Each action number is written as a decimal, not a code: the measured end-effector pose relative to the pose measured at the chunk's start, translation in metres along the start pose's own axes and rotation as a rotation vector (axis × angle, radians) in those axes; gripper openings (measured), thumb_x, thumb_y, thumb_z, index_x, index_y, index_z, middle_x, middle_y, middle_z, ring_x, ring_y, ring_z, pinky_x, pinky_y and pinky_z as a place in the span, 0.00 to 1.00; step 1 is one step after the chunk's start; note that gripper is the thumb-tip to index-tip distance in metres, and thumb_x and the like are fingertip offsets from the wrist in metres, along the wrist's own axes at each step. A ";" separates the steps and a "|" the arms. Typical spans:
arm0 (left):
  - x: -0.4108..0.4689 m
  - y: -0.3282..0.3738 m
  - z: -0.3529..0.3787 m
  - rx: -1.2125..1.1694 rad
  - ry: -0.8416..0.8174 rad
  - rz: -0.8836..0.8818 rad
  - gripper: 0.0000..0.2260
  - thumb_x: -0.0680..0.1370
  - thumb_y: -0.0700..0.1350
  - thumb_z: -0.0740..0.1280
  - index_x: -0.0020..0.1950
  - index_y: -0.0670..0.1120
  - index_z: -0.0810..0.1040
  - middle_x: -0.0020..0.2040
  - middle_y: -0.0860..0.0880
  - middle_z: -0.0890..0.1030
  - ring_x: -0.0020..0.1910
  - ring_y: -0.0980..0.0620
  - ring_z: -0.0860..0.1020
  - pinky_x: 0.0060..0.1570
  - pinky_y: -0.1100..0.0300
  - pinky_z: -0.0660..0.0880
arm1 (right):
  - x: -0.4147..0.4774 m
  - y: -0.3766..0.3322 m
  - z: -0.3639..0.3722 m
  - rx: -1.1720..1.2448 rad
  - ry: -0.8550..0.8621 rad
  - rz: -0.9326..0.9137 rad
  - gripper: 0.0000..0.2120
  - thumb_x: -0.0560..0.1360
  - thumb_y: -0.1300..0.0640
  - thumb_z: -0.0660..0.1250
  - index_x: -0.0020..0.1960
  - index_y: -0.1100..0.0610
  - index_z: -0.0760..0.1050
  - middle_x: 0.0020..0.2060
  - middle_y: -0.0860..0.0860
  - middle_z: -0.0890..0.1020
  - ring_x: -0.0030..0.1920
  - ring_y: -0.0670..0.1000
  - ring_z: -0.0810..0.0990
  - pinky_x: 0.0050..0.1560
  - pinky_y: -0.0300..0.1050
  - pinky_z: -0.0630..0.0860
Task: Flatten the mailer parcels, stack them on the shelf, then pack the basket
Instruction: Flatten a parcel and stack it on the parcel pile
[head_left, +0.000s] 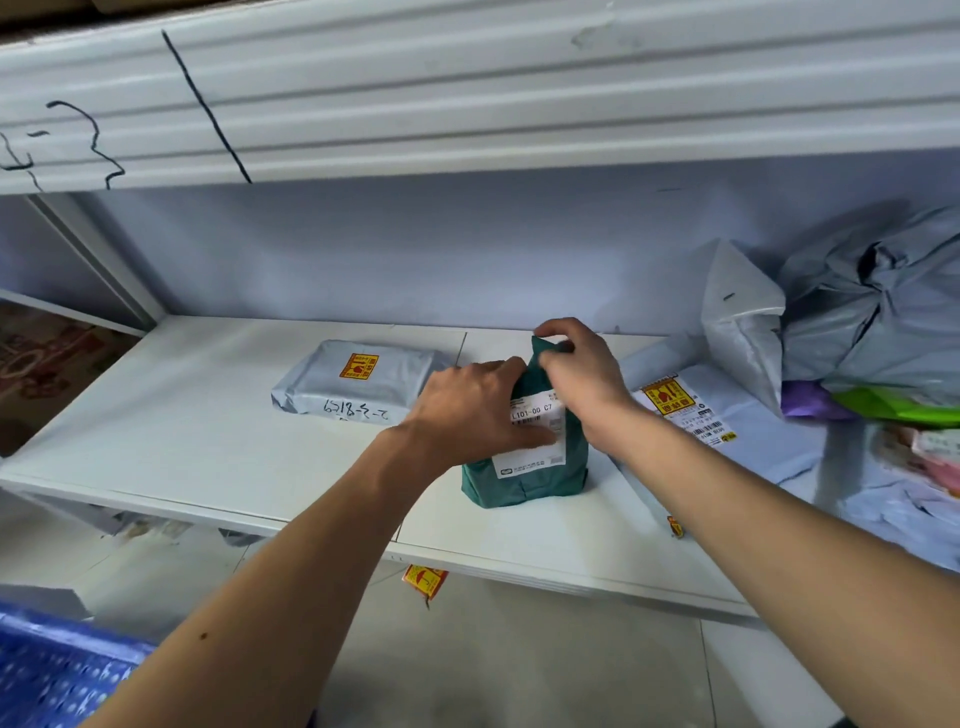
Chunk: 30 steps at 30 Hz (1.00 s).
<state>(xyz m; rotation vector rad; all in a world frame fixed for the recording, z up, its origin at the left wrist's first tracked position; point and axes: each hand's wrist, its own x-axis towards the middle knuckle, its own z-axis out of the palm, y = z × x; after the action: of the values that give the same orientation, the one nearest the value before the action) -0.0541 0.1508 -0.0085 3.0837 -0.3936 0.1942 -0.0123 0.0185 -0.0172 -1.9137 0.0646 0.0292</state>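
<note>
- Basket (47, 670): blue perforated plastic, only a corner in view at the lower left, below the level of the white shelf (182, 415).
- Grey parcel (332, 387) lies flat on the left half of the shelf, towards the back. It has a yellow sticker (358, 365) on top and handwritten marks along its near edge.
- Left hand (467, 410) grips the green parcel's left side, its fingers reaching round behind and its thumb laid across the white label (535, 460).
- Green parcel (530, 483) stands upright near the middle of the shelf, just right of the grey parcel and apart from it. Its base rests on the board.
- Right hand (576, 374) comes over from the right, its fingers curled over the green parcel's folded top edge, pinching it.
- Pale flat mailer (737, 415) lies just right of the green parcel with printed labels face up.
- Grey bag (743, 322) stands behind that mailer, against the back wall.
- Crumpled grey bag (872, 312) is heaped at the far right, with a green packet (893, 402) below it.
</note>
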 end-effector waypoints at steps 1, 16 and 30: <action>0.001 0.001 0.000 -0.007 0.003 -0.012 0.27 0.69 0.71 0.65 0.53 0.50 0.71 0.50 0.50 0.81 0.48 0.45 0.79 0.42 0.55 0.68 | 0.000 0.003 -0.001 -0.269 0.110 -0.250 0.15 0.72 0.61 0.58 0.52 0.49 0.79 0.53 0.53 0.79 0.49 0.55 0.78 0.49 0.46 0.76; 0.007 -0.009 -0.004 -0.161 -0.037 -0.100 0.23 0.67 0.70 0.67 0.47 0.53 0.72 0.40 0.54 0.78 0.42 0.49 0.76 0.42 0.58 0.67 | -0.009 0.027 -0.037 -0.279 -0.352 -0.311 0.28 0.66 0.31 0.66 0.57 0.48 0.72 0.46 0.44 0.81 0.46 0.44 0.78 0.42 0.38 0.71; -0.021 -0.039 0.006 -0.845 0.026 -0.260 0.22 0.69 0.62 0.73 0.56 0.52 0.74 0.45 0.52 0.81 0.46 0.51 0.80 0.44 0.51 0.79 | -0.015 0.012 -0.002 -0.027 -0.345 -0.340 0.30 0.70 0.39 0.72 0.68 0.45 0.70 0.57 0.42 0.80 0.56 0.42 0.78 0.56 0.39 0.75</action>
<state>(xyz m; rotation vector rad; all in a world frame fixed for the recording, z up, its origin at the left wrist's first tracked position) -0.0637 0.1940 -0.0179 2.2604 -0.0378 0.0386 -0.0282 0.0132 -0.0269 -1.8977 -0.4942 0.1303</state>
